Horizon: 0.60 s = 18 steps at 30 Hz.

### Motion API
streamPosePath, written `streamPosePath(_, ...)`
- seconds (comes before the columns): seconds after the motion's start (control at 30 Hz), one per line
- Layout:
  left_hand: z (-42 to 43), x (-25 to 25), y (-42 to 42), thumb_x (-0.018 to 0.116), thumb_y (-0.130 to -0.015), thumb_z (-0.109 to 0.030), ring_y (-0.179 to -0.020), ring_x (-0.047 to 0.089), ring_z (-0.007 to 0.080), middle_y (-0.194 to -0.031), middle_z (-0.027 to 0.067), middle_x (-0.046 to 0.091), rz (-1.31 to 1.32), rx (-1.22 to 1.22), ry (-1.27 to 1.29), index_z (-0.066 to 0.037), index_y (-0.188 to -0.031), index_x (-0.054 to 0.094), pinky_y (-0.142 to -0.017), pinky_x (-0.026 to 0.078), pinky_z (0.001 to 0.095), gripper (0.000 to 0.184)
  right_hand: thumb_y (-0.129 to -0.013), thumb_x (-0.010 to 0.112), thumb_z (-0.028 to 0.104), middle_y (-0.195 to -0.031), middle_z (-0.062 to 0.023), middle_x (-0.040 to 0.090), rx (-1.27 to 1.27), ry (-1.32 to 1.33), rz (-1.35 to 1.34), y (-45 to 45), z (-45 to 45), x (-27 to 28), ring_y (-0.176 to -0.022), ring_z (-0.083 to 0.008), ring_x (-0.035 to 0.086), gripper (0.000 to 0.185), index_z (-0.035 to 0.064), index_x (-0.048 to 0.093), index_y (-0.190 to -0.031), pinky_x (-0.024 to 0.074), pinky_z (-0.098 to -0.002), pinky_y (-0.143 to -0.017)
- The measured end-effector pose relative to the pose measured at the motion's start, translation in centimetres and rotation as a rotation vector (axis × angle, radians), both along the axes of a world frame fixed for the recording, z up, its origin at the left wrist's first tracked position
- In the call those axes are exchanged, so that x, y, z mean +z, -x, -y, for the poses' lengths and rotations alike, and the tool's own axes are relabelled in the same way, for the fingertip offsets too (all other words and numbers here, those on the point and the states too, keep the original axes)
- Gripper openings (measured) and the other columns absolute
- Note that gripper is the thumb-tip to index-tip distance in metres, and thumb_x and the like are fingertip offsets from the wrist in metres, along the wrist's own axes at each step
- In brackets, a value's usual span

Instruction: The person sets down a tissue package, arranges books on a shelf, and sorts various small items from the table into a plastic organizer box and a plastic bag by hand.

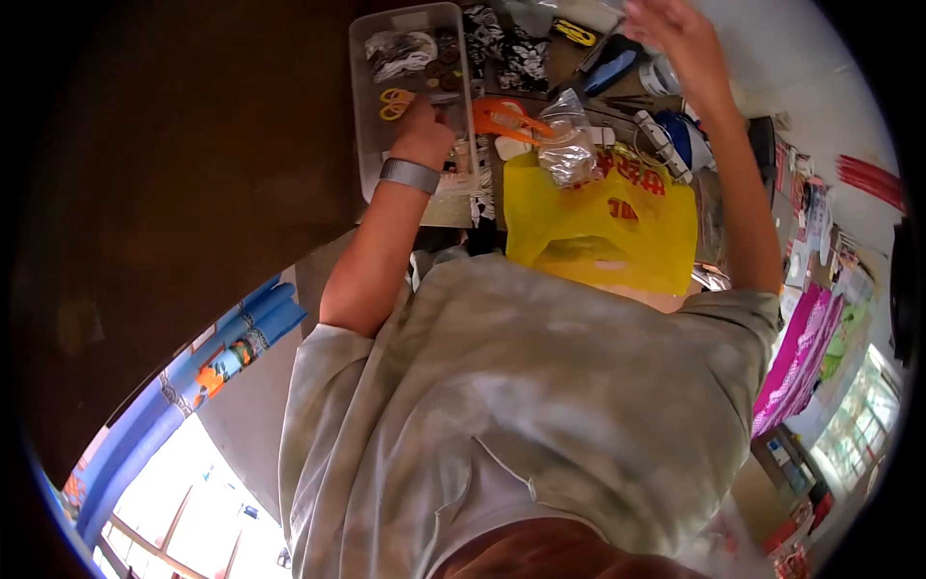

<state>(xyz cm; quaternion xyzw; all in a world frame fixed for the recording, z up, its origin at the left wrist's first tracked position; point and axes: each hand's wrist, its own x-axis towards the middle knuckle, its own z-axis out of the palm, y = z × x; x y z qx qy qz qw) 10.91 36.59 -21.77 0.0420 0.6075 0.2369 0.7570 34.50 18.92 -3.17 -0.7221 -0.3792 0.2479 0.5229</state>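
My left hand [424, 133], with a grey band on its wrist, is inside a clear plastic box [367, 159]. Its fingers are curled, and what they grip is hidden. Yellow scissor handles [394, 104] show right beside it. A white bundle [400, 53] and dark round pieces [446, 63] lie farther up the box. My right hand [666, 24] is raised at the top edge, slightly blurred, its fingers apart with nothing seen in them. Below and left of it lies a blue and black tool [612, 65].
Right of the box are an orange object [503, 118], a crumpled clear plastic wrapper [569, 145] and a yellow bag [598, 236] with red print. A yellow and black item [574, 32] lies near the top. A dark brown surface [193, 125] fills the left.
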Motion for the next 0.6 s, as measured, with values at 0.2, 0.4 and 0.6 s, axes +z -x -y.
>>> streamPosePath(0.2, -0.4, -1.1, 0.4, 0.058, -0.098, -0.010, -0.096, 0.056, 0.0217, -0.104, 0.0079, 0.053, 0.114, 0.067, 0.033, -0.003, -0.108, 0.051, -0.091, 0.051, 0.0386, 0.014, -0.098, 0.059, 0.016, -0.097, -0.0073, 0.070, -0.144, 0.140, 0.504, -3.4, 7.4, -7.3, -0.083, -0.0153, 0.067, 0.022, 0.0123, 0.069, -0.118, 0.0542, -0.0314, -0.076)
streamPosePath(0.4, 0.4, -1.2, 0.9, 0.055, -0.099, -0.012, -0.101, 0.057, 0.0208, -0.110, 0.0085, 0.054, 0.158, 0.038, -0.071, -0.005, -0.120, 0.051, -0.088, 0.054, 0.0309, 0.022, -0.080, 0.064, 0.004, -0.110, -0.0064, 0.065, 0.337, 0.291, 1.157, -2.4, 7.6, -12.2, -0.095, -0.0303, 0.064, 0.031, 0.0112, 0.067, -0.110, 0.0539, -0.0404, -0.075)
streamPosePath(0.6, 0.8, -3.7, 1.9, 0.053, -0.101, -0.013, -0.107, 0.056, 0.0261, -0.121, 0.0130, 0.053, 0.157, 0.034, -0.159, -0.002, -0.129, 0.049, -0.099, 0.052, 0.0364, 0.031, -0.084, 0.069, 0.016, -0.112, -0.0093, 0.061, 0.350, 0.445, 0.922, -2.3, 7.3, -13.2, -0.102, -0.0343, 0.060, 0.031, 0.0120, 0.063, -0.114, 0.0522, -0.0419, -0.083)
